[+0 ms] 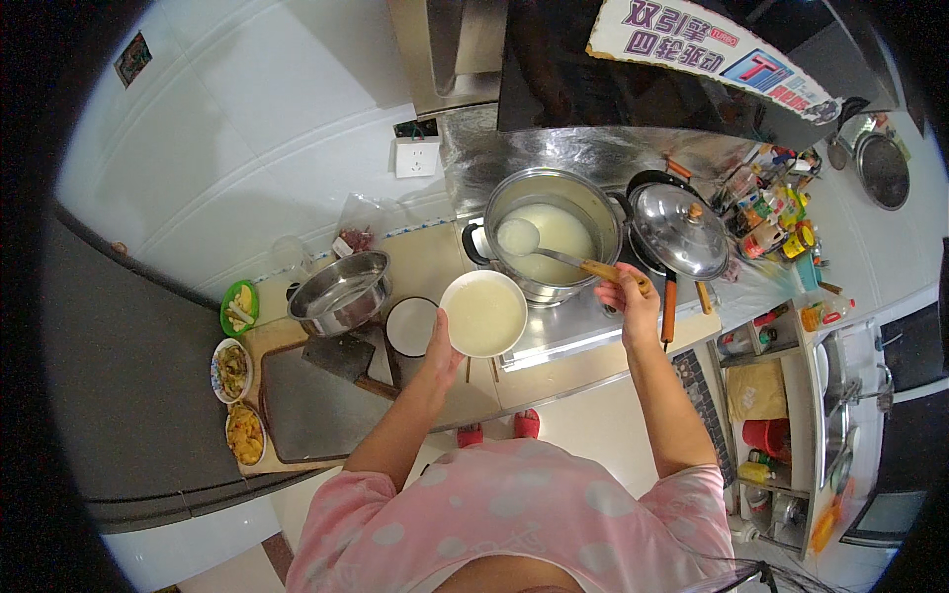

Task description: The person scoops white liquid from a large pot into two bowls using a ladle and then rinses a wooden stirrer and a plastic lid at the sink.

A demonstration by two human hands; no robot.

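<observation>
My left hand (443, 354) holds a white bowl (485, 313) by its left side, thumb at the rim. Pale, creamy liquid fills the bowl nearly to the top. In my right hand (632, 298) is the wooden handle of a metal ladle (561, 256). The ladle's round head, with pale liquid in it, is over the inside of a deep steel pot (508, 185) on the stove. More of the same pale liquid (561, 230) lies in the pot. Another white bowl (412, 327) stands on the counter left of the held one, partly hidden by my left hand.
A lidded wok (682, 230) stands right of the pot, its handle pointing towards me. Bottles (771, 215) crowd the right corner. To the left are a steel basin (342, 293), a cleaver (341, 362) on a cutting board (319, 415), and dishes of food (245, 434). A range hood (563, 81) overhangs the stove.
</observation>
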